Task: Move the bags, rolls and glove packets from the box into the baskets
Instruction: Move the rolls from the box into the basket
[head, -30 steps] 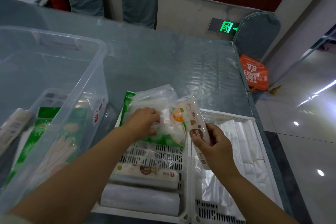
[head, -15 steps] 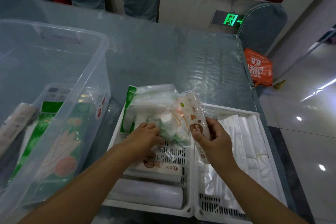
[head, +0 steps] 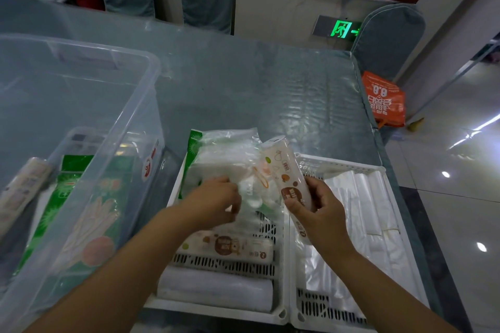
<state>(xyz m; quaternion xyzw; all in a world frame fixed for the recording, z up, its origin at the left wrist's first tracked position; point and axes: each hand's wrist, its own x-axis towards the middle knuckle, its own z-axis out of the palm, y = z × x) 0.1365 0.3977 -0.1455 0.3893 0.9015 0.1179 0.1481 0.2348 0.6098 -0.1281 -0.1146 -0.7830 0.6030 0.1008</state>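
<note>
Fingers (head: 293,204) of the right hand (head: 322,213) are curled around the lower part of a printed roll (head: 288,173), which is held tilted, its top end leaning toward 11 o'clock, above the seam between the two white baskets. Fingertips of the left hand (head: 213,201) are bent down and pinched on the crinkled clear plastic of a glove packet (head: 224,162), which is propped at the 12 o'clock end of the left basket (head: 281,273) with its green edge toward 10 o'clock. Roll and packet are seen touching or overlapping; which cannot be told. Lower in the left basket, toward 6 o'clock, a second printed roll (head: 230,244) is laid crosswise, and nearer still a plain white roll (head: 216,288) is laid the same way. Folded clear bags (head: 365,213) are spread along the right basket (head: 332,308). At 9 o'clock a clear box (head: 146,89) is set on the table (head: 257,84), just beside the left basket; inside it another green glove packet (head: 81,213) is seen through the wall, and a further roll (head: 21,192) is leaned at its left. Well apart, at 2 o'clock beyond the table edge, an orange bag (head: 385,98) is stood on the floor against a chair (head: 392,35).
</note>
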